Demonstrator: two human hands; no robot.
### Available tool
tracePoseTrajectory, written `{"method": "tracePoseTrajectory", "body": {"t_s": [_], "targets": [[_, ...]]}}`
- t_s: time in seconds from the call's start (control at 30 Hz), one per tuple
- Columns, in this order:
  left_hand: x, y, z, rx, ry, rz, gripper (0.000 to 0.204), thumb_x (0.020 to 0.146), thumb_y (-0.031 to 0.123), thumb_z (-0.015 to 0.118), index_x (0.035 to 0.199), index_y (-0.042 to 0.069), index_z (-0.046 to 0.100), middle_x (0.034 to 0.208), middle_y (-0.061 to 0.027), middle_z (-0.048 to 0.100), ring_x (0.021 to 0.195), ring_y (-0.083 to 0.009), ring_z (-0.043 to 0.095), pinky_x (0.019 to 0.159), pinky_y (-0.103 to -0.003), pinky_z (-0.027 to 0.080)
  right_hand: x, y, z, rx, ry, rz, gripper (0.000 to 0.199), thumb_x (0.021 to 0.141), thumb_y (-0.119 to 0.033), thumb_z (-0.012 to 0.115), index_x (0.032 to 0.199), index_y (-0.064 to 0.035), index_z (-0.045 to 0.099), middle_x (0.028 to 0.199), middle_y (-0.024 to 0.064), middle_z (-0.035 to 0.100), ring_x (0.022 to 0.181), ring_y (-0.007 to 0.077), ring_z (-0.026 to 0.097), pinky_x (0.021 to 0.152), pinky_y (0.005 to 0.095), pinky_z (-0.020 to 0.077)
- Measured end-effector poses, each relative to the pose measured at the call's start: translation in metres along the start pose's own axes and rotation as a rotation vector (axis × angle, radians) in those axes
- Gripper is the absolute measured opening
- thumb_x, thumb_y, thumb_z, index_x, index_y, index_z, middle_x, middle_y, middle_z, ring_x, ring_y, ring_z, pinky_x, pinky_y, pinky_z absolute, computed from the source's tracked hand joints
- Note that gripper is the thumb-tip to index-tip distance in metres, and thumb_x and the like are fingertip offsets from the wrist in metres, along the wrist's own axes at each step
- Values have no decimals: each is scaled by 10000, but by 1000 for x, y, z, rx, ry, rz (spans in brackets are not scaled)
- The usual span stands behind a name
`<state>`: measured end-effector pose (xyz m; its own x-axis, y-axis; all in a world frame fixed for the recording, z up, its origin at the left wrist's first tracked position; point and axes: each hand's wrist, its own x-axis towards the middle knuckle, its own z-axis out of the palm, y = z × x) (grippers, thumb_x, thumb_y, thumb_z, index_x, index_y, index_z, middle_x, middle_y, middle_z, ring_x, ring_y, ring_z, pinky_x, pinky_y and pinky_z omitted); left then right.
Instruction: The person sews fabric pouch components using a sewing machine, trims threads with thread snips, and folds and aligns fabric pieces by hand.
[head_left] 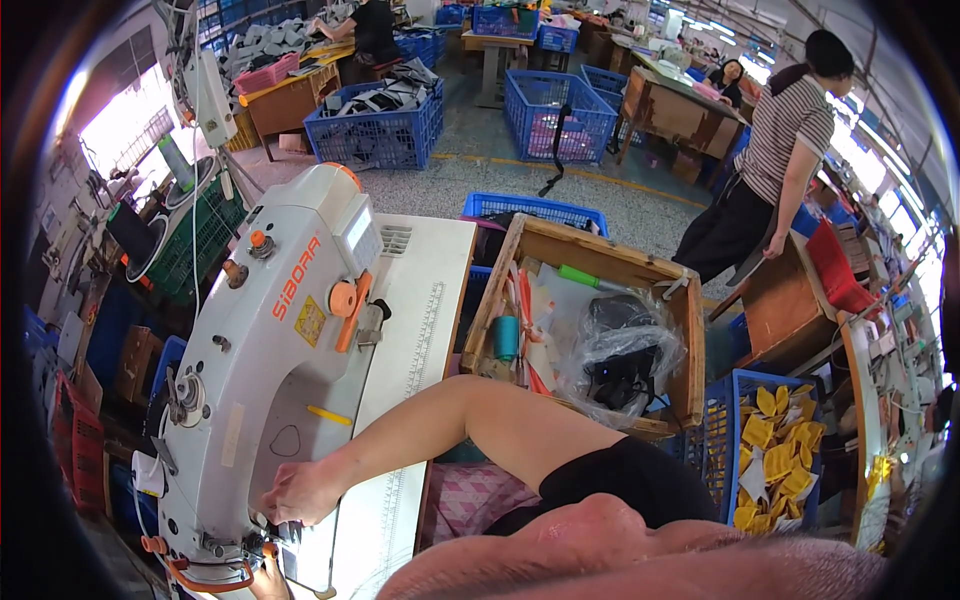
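A white industrial sewing machine point(290, 300) with orange knobs fills the left of the view, on a pale table point(400, 400) with a printed ruler. My right arm reaches across it, and my right hand point(302, 494) is closed, fingers curled down beside the needle end of the machine head. What those fingers pinch, if anything, is hidden. Just below, only a small part of my left hand point(270, 582) shows near the presser foot, its fingers mostly covered by the machine. A small yellow strip point(329, 414) and a dark thin loop point(286, 440) are on the machine behind my right hand.
Right of the table stands a wooden drawer box point(690, 350) with a teal thread spool point(506, 338) and a plastic bag point(620, 350). A blue crate of yellow pieces point(780, 450) is farther right. A person in a striped shirt point(790, 130) stands behind; blue crates point(375, 130) line the back.
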<state>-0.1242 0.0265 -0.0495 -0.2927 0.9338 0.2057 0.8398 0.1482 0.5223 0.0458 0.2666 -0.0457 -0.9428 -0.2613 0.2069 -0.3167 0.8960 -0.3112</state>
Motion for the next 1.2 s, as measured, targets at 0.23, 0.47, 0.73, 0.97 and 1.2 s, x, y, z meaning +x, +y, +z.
{"method": "tracePoseTrajectory", "body": {"t_s": [0.23,0.47,0.73,0.97,1.2], "targets": [[-4,0,-4,8,17,-1,152,1002,101,609,1059,-23,677,893,-136,701,716,-233,610,641,-374,505,-2,-2,1,-26,113,-54,356,796,-282,699,1103,-121,617,1131,66,577,1118,258,613,977,459,422],[-5,-1,-5,11,32,2,153,1000,100,612,1064,-24,675,899,-138,701,721,-236,612,645,-376,507,-2,-3,-3,-5,106,-54,330,806,-279,687,1088,-122,618,1120,65,581,1099,260,622,973,460,425],[-2,-3,-6,13,50,9,154,999,99,615,1069,-25,672,905,-141,701,726,-239,615,649,-379,508,-2,-4,-5,3,97,-44,310,810,-279,684,1074,-126,629,1128,60,586,1094,259,627,975,459,424],[-2,-4,-7,15,64,14,155,997,98,617,1073,-27,670,911,-144,701,730,-242,617,653,-381,510,-4,-6,-7,21,65,-12,326,811,-265,675,1109,-142,628,1149,58,580,1121,254,615,1013,463,392],[-2,-4,-7,15,80,21,157,996,97,620,1078,-28,668,916,-146,701,735,-245,619,657,-383,512,-3,-5,-7,22,48,-14,342,811,-262,675,1128,-146,623,1163,56,568,1153,249,597,1035,472,369]]}}
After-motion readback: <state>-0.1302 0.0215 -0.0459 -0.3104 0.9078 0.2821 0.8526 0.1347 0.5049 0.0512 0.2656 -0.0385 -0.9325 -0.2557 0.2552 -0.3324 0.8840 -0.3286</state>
